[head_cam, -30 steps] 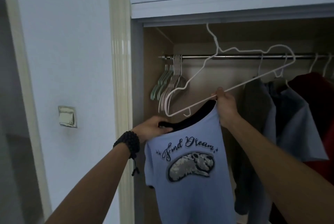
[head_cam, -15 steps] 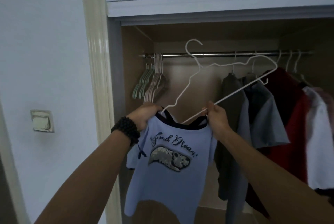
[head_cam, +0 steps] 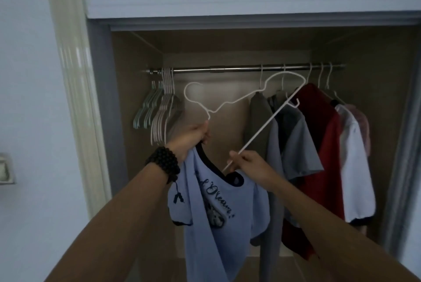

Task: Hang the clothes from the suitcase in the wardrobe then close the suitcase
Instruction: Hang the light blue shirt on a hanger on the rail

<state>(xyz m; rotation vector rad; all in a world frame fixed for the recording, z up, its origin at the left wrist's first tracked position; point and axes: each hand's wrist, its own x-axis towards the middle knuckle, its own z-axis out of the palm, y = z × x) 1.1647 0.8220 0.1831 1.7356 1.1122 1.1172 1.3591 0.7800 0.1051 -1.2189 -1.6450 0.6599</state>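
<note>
A light blue T-shirt with a dark collar and a printed front hangs in front of the open wardrobe. My left hand grips its collar at the left shoulder, together with one end of a white wire hanger. My right hand pinches the hanger's straight bottom bar just above the collar. The hanger is tilted, its hook to the upper left and its far end up near the metal rail. The lower end of the hanger goes into the neck opening. No suitcase is in view.
Several empty hangers bunch at the rail's left end. Grey, red and white clothes hang on the right half. A stretch of bare rail lies between them. A white door frame and a wall switch are on the left.
The view has shifted right and back. The hanger has swung down and tilted, its lower end now entering the collar. My left hand has risen with the shirt's shoulder; my right hand has dropped.
</note>
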